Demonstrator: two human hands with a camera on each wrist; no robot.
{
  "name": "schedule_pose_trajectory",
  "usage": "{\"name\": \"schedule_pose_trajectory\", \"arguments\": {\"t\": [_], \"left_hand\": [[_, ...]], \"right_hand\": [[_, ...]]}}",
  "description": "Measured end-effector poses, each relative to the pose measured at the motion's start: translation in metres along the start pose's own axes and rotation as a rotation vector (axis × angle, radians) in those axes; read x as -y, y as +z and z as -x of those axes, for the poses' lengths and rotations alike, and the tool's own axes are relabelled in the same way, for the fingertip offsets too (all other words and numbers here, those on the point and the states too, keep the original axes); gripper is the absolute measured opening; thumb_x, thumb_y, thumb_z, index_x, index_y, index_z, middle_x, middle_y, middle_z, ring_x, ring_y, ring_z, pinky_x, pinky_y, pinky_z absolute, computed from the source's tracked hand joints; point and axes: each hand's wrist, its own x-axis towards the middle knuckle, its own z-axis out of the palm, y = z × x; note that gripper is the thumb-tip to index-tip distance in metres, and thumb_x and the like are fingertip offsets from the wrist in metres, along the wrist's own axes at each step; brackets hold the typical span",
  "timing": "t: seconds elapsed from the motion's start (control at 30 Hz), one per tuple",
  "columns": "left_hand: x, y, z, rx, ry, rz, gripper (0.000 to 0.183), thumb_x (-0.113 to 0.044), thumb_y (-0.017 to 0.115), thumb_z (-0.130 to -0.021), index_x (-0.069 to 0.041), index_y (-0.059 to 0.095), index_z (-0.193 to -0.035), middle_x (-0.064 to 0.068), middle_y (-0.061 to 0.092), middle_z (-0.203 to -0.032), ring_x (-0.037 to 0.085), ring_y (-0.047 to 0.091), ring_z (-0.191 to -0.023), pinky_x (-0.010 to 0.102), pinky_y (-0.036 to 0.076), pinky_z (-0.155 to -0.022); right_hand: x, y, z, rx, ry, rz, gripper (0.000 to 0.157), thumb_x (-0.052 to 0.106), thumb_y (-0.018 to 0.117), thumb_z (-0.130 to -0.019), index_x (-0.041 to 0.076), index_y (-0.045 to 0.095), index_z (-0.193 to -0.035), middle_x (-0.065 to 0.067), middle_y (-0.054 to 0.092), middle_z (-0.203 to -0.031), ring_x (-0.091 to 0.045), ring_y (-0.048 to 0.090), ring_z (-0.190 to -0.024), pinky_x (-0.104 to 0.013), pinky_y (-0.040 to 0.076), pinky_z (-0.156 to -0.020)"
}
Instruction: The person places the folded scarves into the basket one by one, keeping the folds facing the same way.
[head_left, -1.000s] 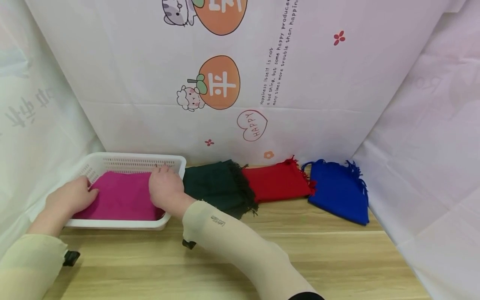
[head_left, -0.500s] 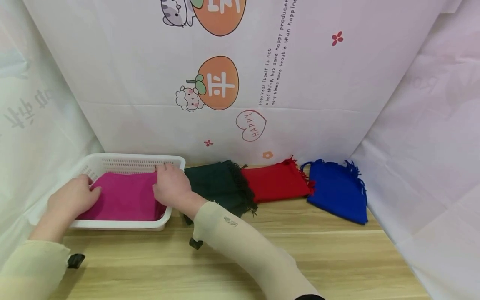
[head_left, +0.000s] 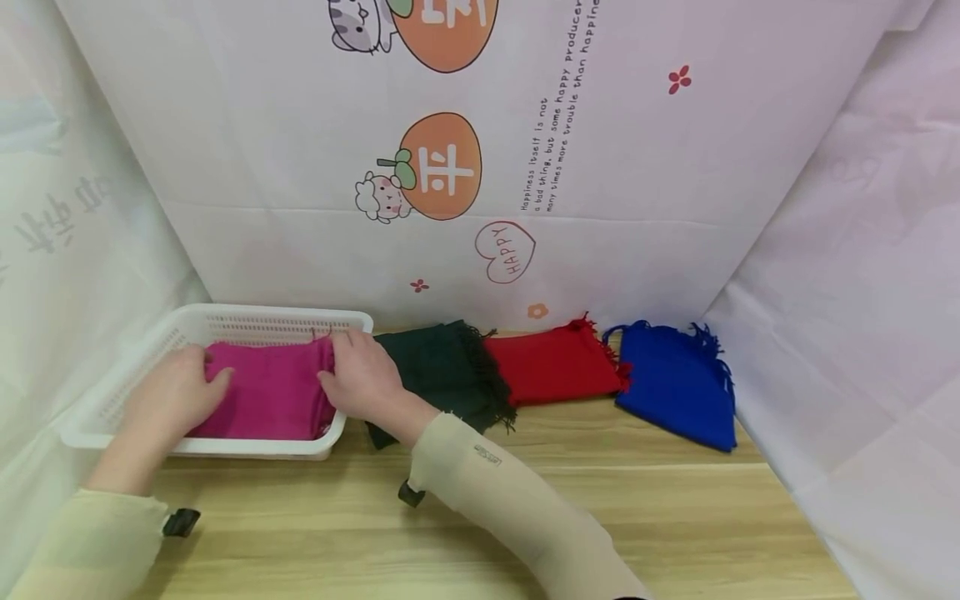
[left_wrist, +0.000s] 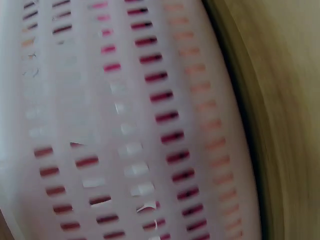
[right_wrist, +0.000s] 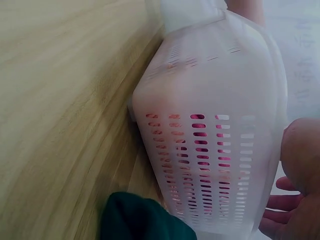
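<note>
A folded magenta scarf (head_left: 262, 392) lies in a white plastic basket (head_left: 247, 450) at the left of the table. My left hand (head_left: 174, 396) grips the scarf's left end, its thumb lying on top. At the other end my right hand (head_left: 363, 375) holds the scarf's right edge, just inside the basket's right rim. The fingertips of both hands are partly hidden by cloth. Through the slots of the basket wall (left_wrist: 95, 120) in the left wrist view, magenta shows. In the right wrist view, fingers (right_wrist: 282, 202) reach over the rim into the basket.
Right of the basket a dark green fringed scarf (head_left: 427, 367) lies close to its wall. A red scarf (head_left: 555, 367) and a blue scarf (head_left: 675, 383) follow along the back of the wooden table (head_left: 480, 492). White printed sheets (head_left: 637, 167) enclose the back and sides.
Both hands have moved right along the basket. The magenta scarf's left end has shifted right with my left hand, leaving more basket floor showing at left. The other scarves stay put.
</note>
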Motion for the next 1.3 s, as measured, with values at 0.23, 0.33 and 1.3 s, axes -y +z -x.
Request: {"name": "schedule_pose_trajectory", "arguments": {"t": [0.23, 0.33, 1.3], "left_hand": [[-0.020, 0.010, 0.007, -0.053, 0.025, 0.020, 0.052, -0.030, 0.069, -0.108, 0.017, 0.060, -0.127, 0.029, 0.069, -0.098, 0.038, 0.064, -0.076, 0.056, 0.054, -0.061], [-0.029, 0.014, 0.009, -0.083, 0.016, 0.022, 0.051, -0.033, 0.070, -0.107, 0.015, 0.062, -0.125, 0.028, 0.070, -0.099, 0.039, 0.066, -0.076, 0.054, 0.053, -0.057], [-0.095, 0.035, 0.010, -0.038, 0.052, 0.047, 0.058, -0.044, 0.067, -0.109, 0.009, 0.062, -0.134, 0.029, 0.070, -0.122, 0.046, 0.071, -0.104, 0.065, 0.059, -0.073]], "right_hand": [[-0.004, -0.002, 0.008, -0.022, -0.052, 0.025, 0.053, 0.045, 0.069, -0.110, 0.012, 0.059, -0.151, 0.000, 0.064, -0.141, -0.012, 0.060, -0.121, -0.025, 0.054, -0.103], [-0.007, -0.004, 0.013, -0.023, -0.069, 0.035, 0.059, 0.047, 0.069, -0.110, 0.011, 0.057, -0.155, -0.001, 0.064, -0.144, -0.013, 0.060, -0.125, -0.025, 0.054, -0.106], [-0.061, -0.024, 0.045, -0.056, -0.092, -0.053, 0.070, 0.049, 0.071, -0.109, 0.002, 0.051, -0.158, -0.012, 0.061, -0.154, -0.027, 0.059, -0.141, -0.041, 0.048, -0.122]]}}
